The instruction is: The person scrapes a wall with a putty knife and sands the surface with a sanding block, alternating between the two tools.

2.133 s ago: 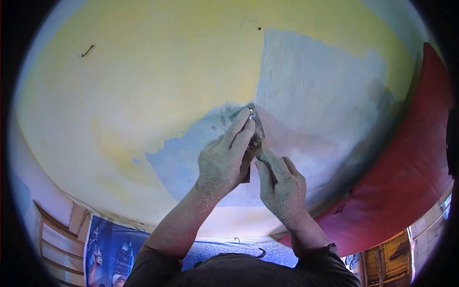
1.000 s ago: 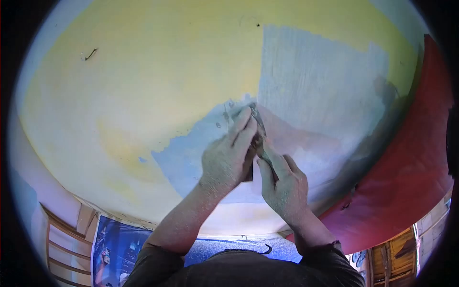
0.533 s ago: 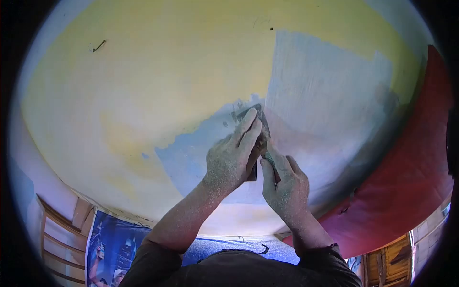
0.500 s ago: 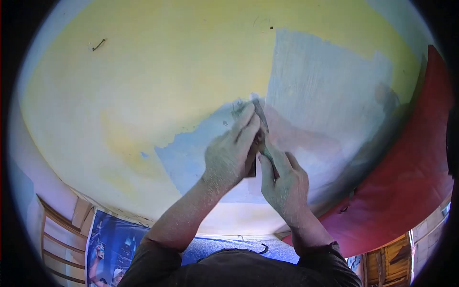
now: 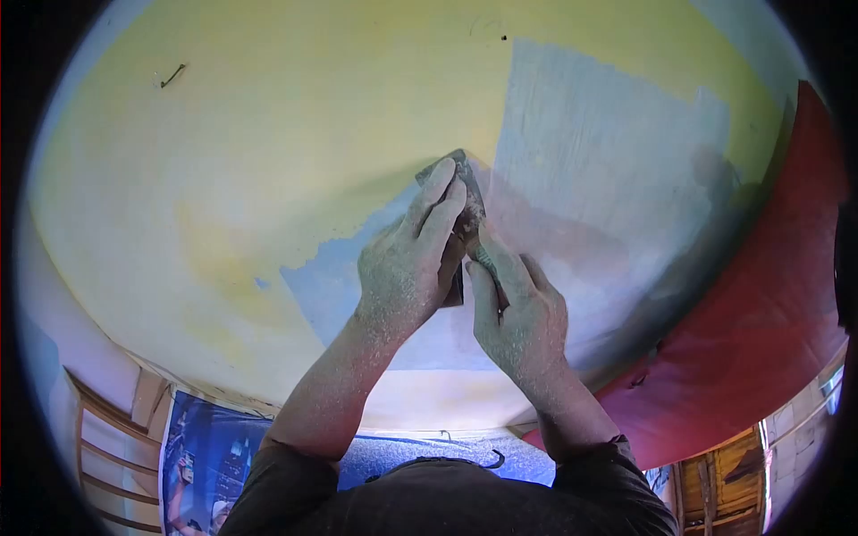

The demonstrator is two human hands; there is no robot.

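A dark, dusty flat tool (image 5: 471,205) lies against the wall (image 5: 268,161) where the yellow paint meets the pale blue patch (image 5: 608,152). Dusted with white powder, my left hand (image 5: 413,250) presses over the tool, its fingers closed on it and pointing up. My right hand (image 5: 523,313) is just to the right and lower, fingers wrapped round the tool's lower part. The hands nearly touch. Part of the tool is hidden beneath my left palm, with a dark edge showing below it.
Red sheeting (image 5: 733,348) curves along the right. A bent nail (image 5: 172,77) sticks out at upper left. A wooden slatted frame (image 5: 116,456) stands at lower left beside a blue printed sheet (image 5: 206,456). Wooden boards (image 5: 719,482) show at lower right.
Both hands and the tool have moved up and slightly left on the wall. More of the tool's upper end now shows, and it is turned differently.
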